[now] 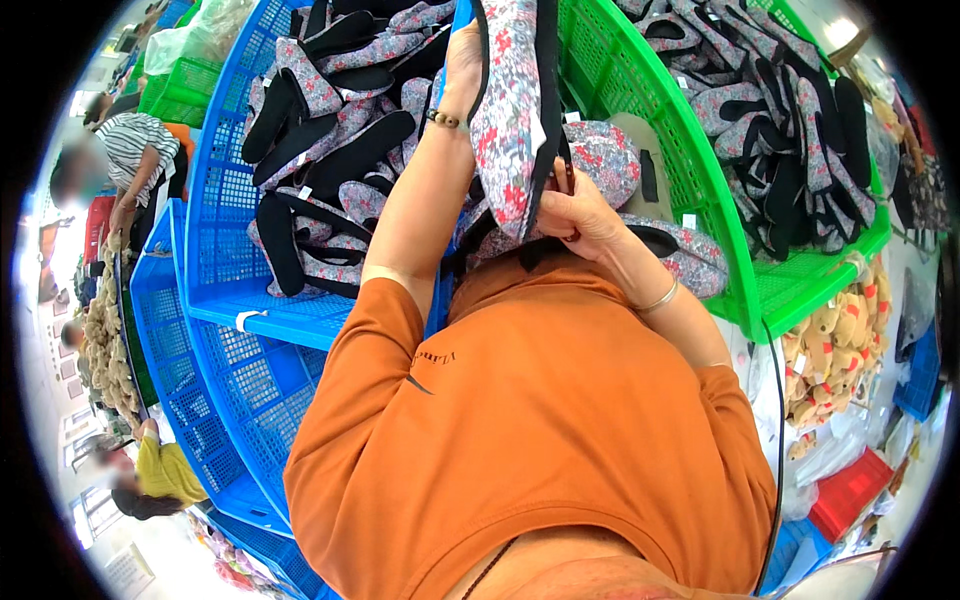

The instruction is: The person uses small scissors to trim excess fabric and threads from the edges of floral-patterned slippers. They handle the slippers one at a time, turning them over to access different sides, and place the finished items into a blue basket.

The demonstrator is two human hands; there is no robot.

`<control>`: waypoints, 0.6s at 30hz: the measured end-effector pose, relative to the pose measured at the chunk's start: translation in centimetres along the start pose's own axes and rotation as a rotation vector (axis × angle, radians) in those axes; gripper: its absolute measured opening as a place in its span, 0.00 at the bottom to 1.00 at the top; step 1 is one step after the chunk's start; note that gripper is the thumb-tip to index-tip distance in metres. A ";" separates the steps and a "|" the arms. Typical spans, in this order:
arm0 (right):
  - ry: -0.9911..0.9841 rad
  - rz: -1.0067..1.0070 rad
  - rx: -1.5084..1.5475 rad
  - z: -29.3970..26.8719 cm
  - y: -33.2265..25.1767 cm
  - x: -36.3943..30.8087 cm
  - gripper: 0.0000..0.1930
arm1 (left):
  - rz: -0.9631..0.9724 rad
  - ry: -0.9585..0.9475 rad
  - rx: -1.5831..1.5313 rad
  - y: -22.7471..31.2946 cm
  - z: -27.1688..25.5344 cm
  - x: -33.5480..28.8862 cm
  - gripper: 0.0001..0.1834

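Observation:
A floral grey and red slipper [508,105] with a black sole is held up lengthwise in front of my chest. My left hand [463,72] grips it near its upper end, the fingers hidden behind it. Beside the slipper's lower end, my right hand [585,212] is closed around a small dark brown tool [563,178]. The tool's working end is hidden, so I cannot tell its kind. Just beyond my right hand lie more floral slippers [603,155], and another slipper [690,262] sits by my right wrist.
A blue basket [215,240] on the left and a green basket [800,290] on the right hold piles of similar slippers. Further blue baskets [185,385] stand at the lower left. Plush toys [835,350] are heaped at the right. Other people [150,150] are at the far left.

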State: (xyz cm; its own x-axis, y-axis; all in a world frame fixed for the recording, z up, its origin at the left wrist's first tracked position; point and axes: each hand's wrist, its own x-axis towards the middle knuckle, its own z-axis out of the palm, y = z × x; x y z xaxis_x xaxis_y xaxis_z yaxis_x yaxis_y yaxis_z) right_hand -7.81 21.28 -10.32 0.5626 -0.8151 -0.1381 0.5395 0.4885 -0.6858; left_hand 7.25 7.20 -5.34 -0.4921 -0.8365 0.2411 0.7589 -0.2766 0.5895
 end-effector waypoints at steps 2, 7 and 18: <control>0.041 -0.018 0.053 0.0 0.0 -0.4 0.15 | 0.019 -0.034 -0.114 -0.3 0.0 -0.1 0.13; 0.090 -0.065 0.016 0.4 -1.2 -0.3 0.07 | 0.039 0.176 -0.206 -1.6 -1.4 -3.3 0.14; 0.210 -0.196 -0.329 0.4 -2.3 -1.4 0.08 | -0.057 0.400 -0.060 -0.8 -1.0 -6.3 0.18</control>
State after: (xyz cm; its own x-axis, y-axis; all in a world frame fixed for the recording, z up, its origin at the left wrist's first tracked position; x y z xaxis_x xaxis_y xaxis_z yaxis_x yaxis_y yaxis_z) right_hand -9.60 21.45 -8.20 0.3112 -0.9448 -0.1021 0.3756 0.2210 -0.9000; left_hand 10.13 12.22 -8.11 -0.3384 -0.9337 -0.1171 0.7645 -0.3453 0.5443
